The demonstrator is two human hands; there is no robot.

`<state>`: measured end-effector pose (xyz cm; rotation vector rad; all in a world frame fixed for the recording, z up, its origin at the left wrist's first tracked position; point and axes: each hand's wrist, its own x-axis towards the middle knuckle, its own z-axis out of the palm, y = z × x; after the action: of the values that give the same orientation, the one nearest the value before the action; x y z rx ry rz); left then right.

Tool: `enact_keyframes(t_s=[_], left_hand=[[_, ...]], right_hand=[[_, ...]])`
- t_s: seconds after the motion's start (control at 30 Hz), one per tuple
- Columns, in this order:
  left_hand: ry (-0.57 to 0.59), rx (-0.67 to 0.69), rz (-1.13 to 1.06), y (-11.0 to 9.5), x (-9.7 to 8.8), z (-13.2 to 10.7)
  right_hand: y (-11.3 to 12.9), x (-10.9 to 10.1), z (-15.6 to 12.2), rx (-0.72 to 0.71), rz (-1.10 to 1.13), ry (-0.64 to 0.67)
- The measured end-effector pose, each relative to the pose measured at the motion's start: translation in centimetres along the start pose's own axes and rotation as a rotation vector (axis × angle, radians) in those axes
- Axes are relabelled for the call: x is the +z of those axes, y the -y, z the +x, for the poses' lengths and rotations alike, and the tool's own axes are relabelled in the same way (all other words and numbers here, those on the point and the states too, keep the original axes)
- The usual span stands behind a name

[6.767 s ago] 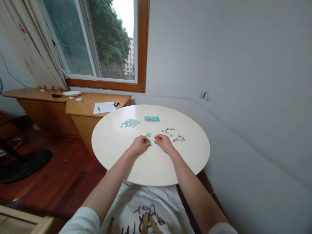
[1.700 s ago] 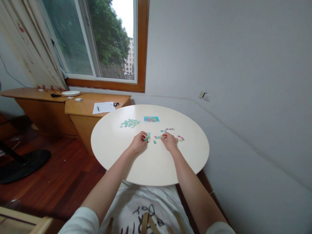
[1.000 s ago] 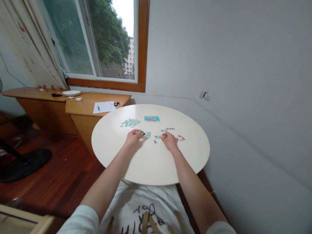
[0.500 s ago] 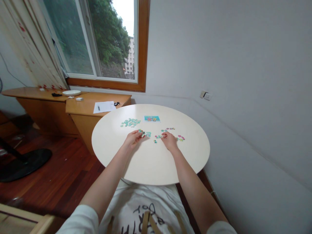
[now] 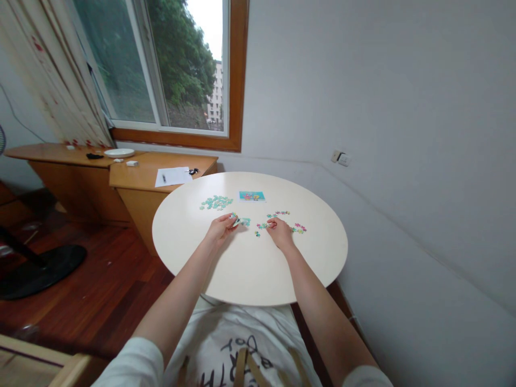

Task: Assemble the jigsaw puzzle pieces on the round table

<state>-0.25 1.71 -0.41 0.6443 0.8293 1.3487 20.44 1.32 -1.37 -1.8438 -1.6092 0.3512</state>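
Note:
Puzzle pieces are pinched in my left hand point(image 5: 220, 228), just left of a small group of joined teal pieces point(image 5: 245, 221) on the table. My right hand point(image 5: 279, 232) is low over the table with thumb and fingers closed at a row of colourful pieces point(image 5: 263, 226); what the fingertips grip is too small to make out. A single dark piece point(image 5: 257, 234) lies between the hands. Pink and yellow pieces point(image 5: 300, 228) lie just right of my right hand, partly covered by it. More small pieces point(image 5: 283, 213) sit beyond its fingers.
The round white table point(image 5: 250, 274) carries a pile of teal pieces point(image 5: 216, 202) at back left and a blue picture card point(image 5: 252, 196) at the back. Behind it, a wooden cabinet point(image 5: 141, 172) holds paper point(image 5: 173, 177) and a white plate point(image 5: 119, 153). The wall point(image 5: 382, 215) borders the right side.
My left hand's fingertips have shifted very slightly with the puzzle pieces. My right hand stays at the same row of pieces.

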Motion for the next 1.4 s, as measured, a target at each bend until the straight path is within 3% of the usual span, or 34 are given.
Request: enact_keyframes(t_s=[0.6, 0.87, 1.1, 1.2, 1.4], left_hand=[[0.041, 0.026, 0.129, 0.26, -0.11, 0.01], [0.077, 0.109, 0.211, 0.44, -0.18, 0.21], [0.01, 0.127, 0.188, 0.26, 0.07, -0.03], [-0.008, 0.215, 0.306, 0.35, 0.13, -0.24], [-0.102, 0.475, 0.758, 0.71, 0.17, -0.65]], right_hand=[[0.12, 0.2, -0.15, -0.022, 0.004, 0.02], [0.23, 0.01, -0.19, -0.032, -0.011, 0.029], [-0.01, 0.18, -0.16, -0.044, 0.0, 0.022], [-0.11, 0.26, -0.12, -0.054, 0.009, 0.021], [0.2, 0.17, -0.16, -0.037, 0.0, 0.029]])
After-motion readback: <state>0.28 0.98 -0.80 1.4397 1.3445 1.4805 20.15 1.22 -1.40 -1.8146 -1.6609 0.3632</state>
